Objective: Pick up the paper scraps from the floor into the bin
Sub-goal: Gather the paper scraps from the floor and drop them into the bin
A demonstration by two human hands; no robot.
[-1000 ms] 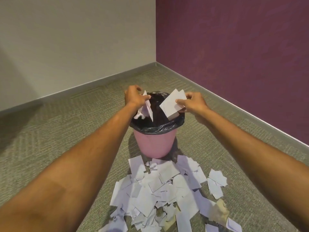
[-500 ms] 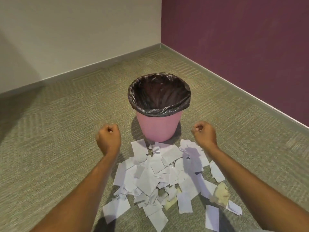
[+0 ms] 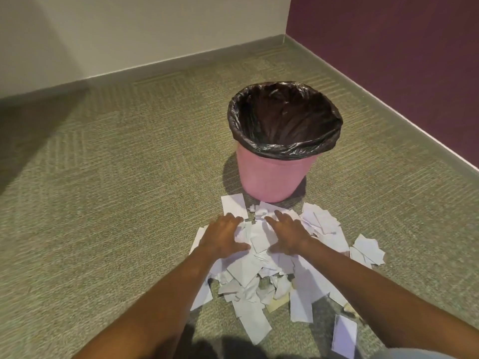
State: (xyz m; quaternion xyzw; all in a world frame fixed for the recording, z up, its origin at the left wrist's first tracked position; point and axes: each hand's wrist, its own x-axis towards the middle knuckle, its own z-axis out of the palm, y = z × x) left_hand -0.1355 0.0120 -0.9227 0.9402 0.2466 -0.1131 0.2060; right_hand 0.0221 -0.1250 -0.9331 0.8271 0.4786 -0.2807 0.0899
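A pink bin (image 3: 272, 177) lined with a black bag (image 3: 285, 149) stands on the carpet near the room's corner. In front of it lies a heap of white paper scraps (image 3: 259, 275). My left hand (image 3: 223, 235) rests flat on the far left part of the heap, fingers spread. My right hand (image 3: 287, 235) lies flat beside it on the scraps, fingers also spread. Neither hand has closed on any paper. A strip of scraps shows between the two hands.
Greenish carpet (image 3: 116, 203) spreads to the left. A white wall (image 3: 129, 35) runs behind and a purple wall (image 3: 401, 47) on the right, meeting in a corner behind the bin. Loose scraps (image 3: 368, 250) lie apart at the right of the heap.
Both hands dropped their scraps into the bin, drew back as fists, then came down and opened flat onto the heap. The view shifted, so the bin sits further right.
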